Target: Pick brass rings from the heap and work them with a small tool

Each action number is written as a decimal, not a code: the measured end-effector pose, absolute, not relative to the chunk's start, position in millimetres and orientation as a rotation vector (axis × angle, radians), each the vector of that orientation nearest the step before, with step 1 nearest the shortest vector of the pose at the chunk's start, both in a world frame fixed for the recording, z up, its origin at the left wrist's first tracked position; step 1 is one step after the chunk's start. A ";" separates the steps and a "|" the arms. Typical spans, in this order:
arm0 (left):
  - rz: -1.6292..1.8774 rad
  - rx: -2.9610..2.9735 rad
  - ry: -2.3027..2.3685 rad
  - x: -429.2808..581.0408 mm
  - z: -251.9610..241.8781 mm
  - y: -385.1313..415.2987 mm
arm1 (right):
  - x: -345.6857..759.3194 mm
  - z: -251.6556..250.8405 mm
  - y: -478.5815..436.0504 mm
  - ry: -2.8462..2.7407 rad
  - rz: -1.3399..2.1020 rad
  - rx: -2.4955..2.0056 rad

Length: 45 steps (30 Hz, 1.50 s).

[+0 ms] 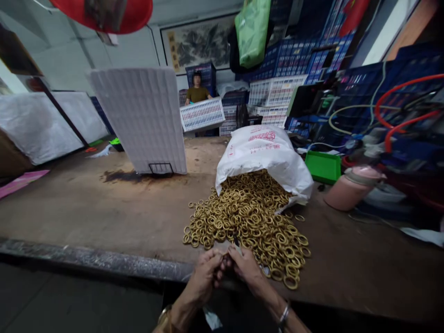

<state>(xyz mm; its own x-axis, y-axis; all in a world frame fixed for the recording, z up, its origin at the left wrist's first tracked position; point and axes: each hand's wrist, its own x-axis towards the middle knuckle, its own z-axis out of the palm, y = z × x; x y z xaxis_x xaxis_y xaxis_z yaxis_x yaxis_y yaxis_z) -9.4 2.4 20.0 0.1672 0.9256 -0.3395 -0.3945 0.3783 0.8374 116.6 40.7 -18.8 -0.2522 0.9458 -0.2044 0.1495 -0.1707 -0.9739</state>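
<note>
Rings, gold-coloured, spill from the mouth of the white sack and lie heaped in front of it on the tabletop. The left hand and right hand meet before the sack at the heap's near edge, fingers curled together; whether they pinch anything I cannot tell. Left of the sack stands a pale ribbed panel; right of it, a green tray; behind it, a person holds a white crate.
</note>
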 end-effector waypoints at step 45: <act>1.108 0.814 0.982 -11.7 26.2 -9.4 | 122.6 3.8 16.0 -2.253 0.564 -1.409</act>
<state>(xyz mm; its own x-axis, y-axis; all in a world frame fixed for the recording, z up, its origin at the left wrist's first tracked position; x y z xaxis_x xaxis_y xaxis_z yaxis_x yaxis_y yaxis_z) -11.7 -9.4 26.2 0.1409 0.9644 -0.2237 -0.3380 0.2592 0.9047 122.6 16.0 3.8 -0.3969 0.9077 0.1361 0.7366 0.4035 -0.5427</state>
